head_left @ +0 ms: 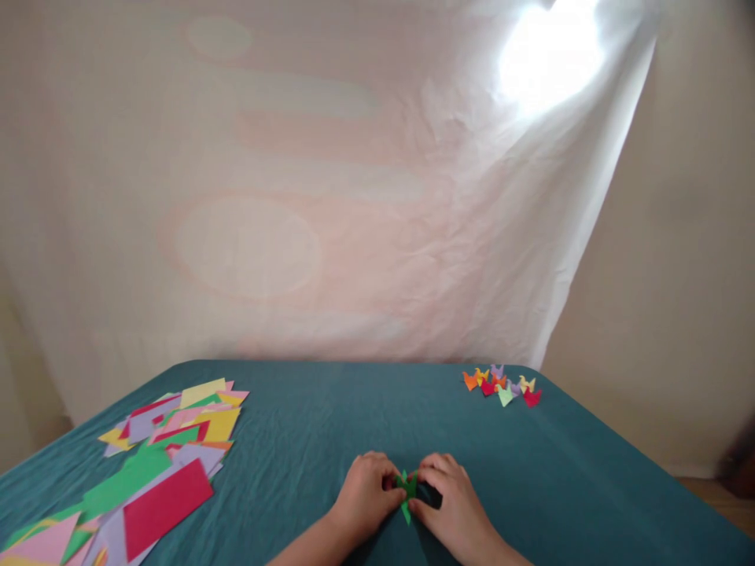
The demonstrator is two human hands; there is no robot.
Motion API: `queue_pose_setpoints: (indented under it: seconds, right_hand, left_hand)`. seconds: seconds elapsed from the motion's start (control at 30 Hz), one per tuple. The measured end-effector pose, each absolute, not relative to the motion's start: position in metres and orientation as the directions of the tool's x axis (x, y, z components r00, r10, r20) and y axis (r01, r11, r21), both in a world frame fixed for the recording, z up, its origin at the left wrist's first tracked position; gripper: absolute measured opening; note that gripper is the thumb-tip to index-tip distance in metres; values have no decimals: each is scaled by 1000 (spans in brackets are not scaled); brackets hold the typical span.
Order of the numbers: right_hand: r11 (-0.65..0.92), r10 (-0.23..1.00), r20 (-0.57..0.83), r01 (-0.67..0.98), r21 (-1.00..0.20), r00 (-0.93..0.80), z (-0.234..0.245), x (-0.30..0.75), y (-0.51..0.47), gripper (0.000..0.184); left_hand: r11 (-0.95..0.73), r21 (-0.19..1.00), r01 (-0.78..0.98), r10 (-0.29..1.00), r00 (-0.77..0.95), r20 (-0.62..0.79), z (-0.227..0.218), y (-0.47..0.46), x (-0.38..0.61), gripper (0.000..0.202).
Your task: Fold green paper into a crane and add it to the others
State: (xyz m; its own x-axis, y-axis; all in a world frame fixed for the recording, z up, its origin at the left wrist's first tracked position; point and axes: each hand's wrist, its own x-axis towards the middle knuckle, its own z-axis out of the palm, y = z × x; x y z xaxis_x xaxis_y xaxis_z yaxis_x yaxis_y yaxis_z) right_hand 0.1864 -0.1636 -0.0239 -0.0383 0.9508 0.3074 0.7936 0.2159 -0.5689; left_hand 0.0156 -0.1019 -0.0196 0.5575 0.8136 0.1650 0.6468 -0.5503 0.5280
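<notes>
A small green folded paper piece (406,491) lies on the teal table cloth (330,417) near the front edge. My left hand (366,494) pinches its left side with curled fingers. My right hand (453,497) presses and pinches its right side, fingers bent over it. Most of the green paper is hidden under my fingers; only a pointed tip and a small upper part show.
A spread of coloured paper sheets (159,464) covers the table's left side. A cluster of small folded paper figures (502,385) in several colours sits at the far right. A pale draped sheet (330,181) hangs behind the table.
</notes>
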Motion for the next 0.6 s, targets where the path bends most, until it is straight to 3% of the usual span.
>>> queue_pose_setpoints:
  seconds: [0.23, 0.37, 0.53, 0.6]
  right_hand:
    - [263, 963, 176, 853, -450, -204, -27, 192, -161, 55]
    - [297, 954, 186, 841, -453, -236, -37, 198, -159, 72]
    - [279, 947, 297, 778, -564, -124, -47, 200, -154, 19]
    - [265, 947, 306, 785, -560, -101, -46, 196, -154, 7]
  left_hand:
    - [-529, 543, 653, 831, 528, 174, -22, -103, 16, 6]
    - [-517, 546, 659, 839, 516, 173, -19, -105, 15, 6]
    - [-517, 537, 667, 838, 521, 159, -17, -104, 14, 8]
    - [-518, 534, 668, 837, 525, 155, -17, -103, 14, 8]
